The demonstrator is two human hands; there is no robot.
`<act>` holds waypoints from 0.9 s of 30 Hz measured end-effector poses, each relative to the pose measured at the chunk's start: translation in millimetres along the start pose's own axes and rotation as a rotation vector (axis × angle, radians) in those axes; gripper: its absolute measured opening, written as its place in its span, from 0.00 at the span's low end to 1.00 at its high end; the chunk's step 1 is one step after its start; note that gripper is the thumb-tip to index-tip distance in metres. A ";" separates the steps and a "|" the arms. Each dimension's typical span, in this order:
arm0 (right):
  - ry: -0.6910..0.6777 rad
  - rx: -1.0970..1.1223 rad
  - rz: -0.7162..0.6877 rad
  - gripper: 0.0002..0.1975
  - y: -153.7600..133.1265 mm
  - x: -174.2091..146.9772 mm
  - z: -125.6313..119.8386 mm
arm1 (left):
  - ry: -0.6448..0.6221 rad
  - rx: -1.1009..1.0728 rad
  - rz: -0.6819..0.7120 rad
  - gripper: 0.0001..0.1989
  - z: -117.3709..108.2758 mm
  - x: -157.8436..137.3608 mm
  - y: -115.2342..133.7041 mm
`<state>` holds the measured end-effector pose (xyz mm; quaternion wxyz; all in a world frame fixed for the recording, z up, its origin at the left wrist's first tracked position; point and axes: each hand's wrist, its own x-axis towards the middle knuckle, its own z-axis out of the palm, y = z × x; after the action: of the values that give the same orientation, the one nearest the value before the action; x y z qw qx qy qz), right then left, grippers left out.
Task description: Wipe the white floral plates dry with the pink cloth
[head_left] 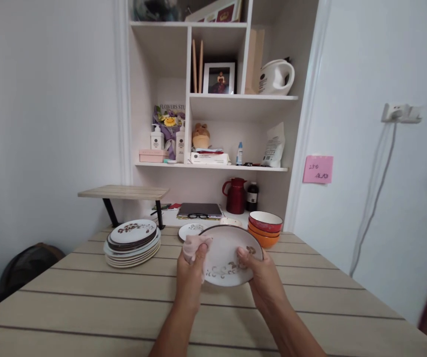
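Grip narrow on both sides: your left hand (192, 265) pinches a pale pink cloth (194, 245) against the left rim of a patterned plate (220, 250), thumb on top, while your right hand (267, 277) clasps the right rim, thumb laid across the face by the floral print. Plate is tilted, face toward you, and appears raised off the slatted table (124, 312), roughly mid-table. Judged progress: work on this piece looks under way, with the cloth on its surface and the plate not yet set down. Just behind it, partly hidden, you have a small plate (188, 230) lying flat. Farther left sits a plate stack (132, 247), dark-rimmed pieces above lighter ones; to the right, behind your right hand, stands a bowl stack (265, 231), red over orange. Stacks are tidy and untouched; whether they count as done or left, you cannot tell from their look. Held plate, at least, seems unfinished.
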<state>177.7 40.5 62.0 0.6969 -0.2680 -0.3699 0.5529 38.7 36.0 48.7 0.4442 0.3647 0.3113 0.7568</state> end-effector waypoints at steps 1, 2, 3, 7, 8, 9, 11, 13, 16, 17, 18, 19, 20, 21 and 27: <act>0.021 0.064 0.020 0.29 1.4 -0.8 1.9 | -0.012 -0.050 -0.021 0.27 2.4 -1.8 -4.0; 0.044 0.129 0.042 0.29 2.6 -1.4 3.6 | -0.030 -0.098 -0.043 0.27 5.4 -4.1 -8.2; 0.067 0.193 0.063 0.28 3.8 -1.9 5.3 | -0.035 -0.139 -0.058 0.26 9.0 -6.7 -12.1; 0.103 0.404 0.101 0.25 10.3 -2.5 11.2 | -0.062 -0.221 -0.134 0.25 22.0 -16.1 -22.1; 0.091 0.431 0.118 0.24 12.1 -2.5 12.3 | -0.048 -0.237 -0.138 0.25 23.3 -16.9 -22.8; 0.073 0.444 0.142 0.23 13.6 -2.4 13.0 | -0.024 -0.250 -0.135 0.25 23.4 -17.0 -23.0; 0.035 0.425 0.196 0.23 14.9 -2.0 12.5 | 0.022 -0.254 -0.132 0.25 20.5 -15.2 -22.5; -0.006 0.341 0.213 0.26 12.9 -1.5 9.5 | 0.044 -0.227 -0.150 0.25 15.5 -12.3 -22.0; -0.053 0.156 0.176 0.34 4.4 -1.2 2.1 | 0.039 -0.160 -0.185 0.24 9.7 -9.4 -21.4; -0.072 0.104 0.163 0.36 0.8 -1.2 -0.2 | 0.030 -0.145 -0.190 0.24 8.7 -8.9 -21.0; -0.095 0.062 0.152 0.38 -3.1 -1.3 -2.3 | 0.017 -0.136 -0.192 0.24 8.0 -8.5 -20.2; -0.120 0.029 0.139 0.40 -7.1 -1.4 -3.8 | 0.005 -0.129 -0.189 0.25 7.4 -8.1 -19.1; -0.143 0.001 0.120 0.41 -11.1 -1.4 -5.0 | -0.009 -0.120 -0.183 0.25 6.5 -7.5 -17.4; -0.157 -0.028 0.092 0.42 -15.2 -1.2 -5.8 | -0.021 -0.103 -0.169 0.25 5.2 -6.6 -15.3; -0.082 -0.182 -0.063 0.48 -37.3 6.1 -15.4 | -0.119 0.356 0.062 0.20 -8.8 1.3 -0.9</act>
<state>212.2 37.8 83.5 0.6709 -0.2957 -0.4551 0.5053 31.4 36.3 43.6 0.3667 0.4912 0.4020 0.6802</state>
